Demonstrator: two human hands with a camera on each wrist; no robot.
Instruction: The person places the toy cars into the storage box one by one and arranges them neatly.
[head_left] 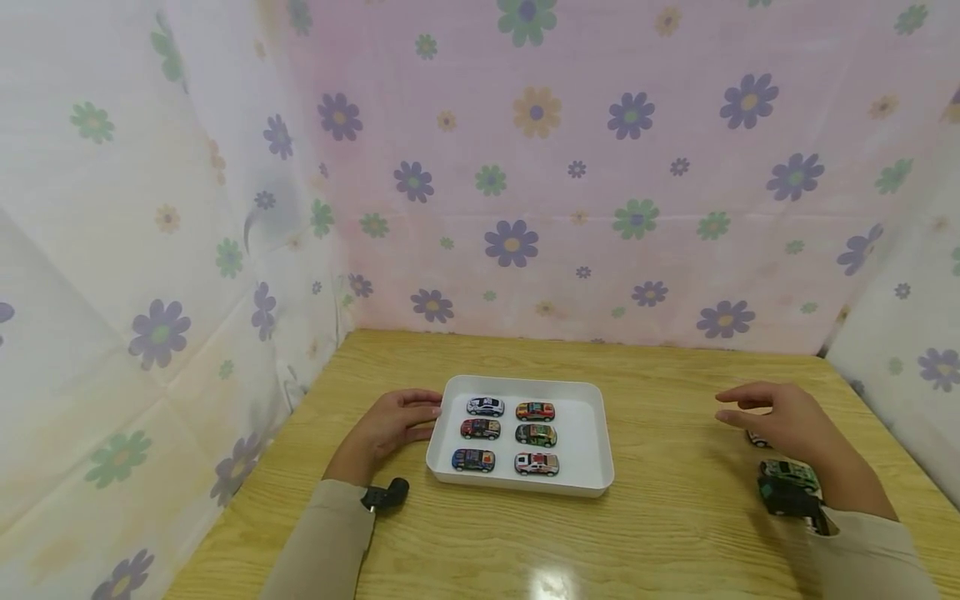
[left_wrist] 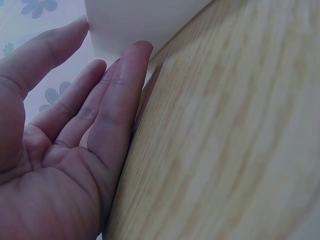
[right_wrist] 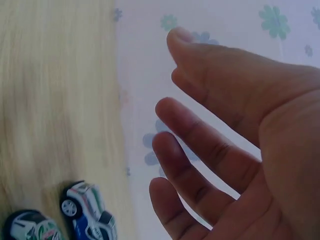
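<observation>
My left hand [head_left: 390, 425] is at the left end of a white rectangular tray [head_left: 588, 437]. Its fingers are nearly straight, with the fingertips right at the tray wall [left_wrist: 140, 25] in the left wrist view. Inside the tray, several toy cars stand in two columns, among them a white and black car [head_left: 485, 406] and a blue one [head_left: 473, 460]. Off to the right, my right hand [head_left: 795, 421] hovers with loosely bent fingers and nothing in its grasp. Below it are a green toy car [head_left: 795, 472] and a blue and white toy car [right_wrist: 90, 212], partly hidden in the head view.
The wooden table [head_left: 667, 517] carries everything. Flower-patterned cloth [head_left: 525, 167] hangs behind it and along both sides. A black wrist camera [head_left: 386, 497] sits by the left cuff, and another [head_left: 787, 497] by the right cuff overlaps the green car in the head view.
</observation>
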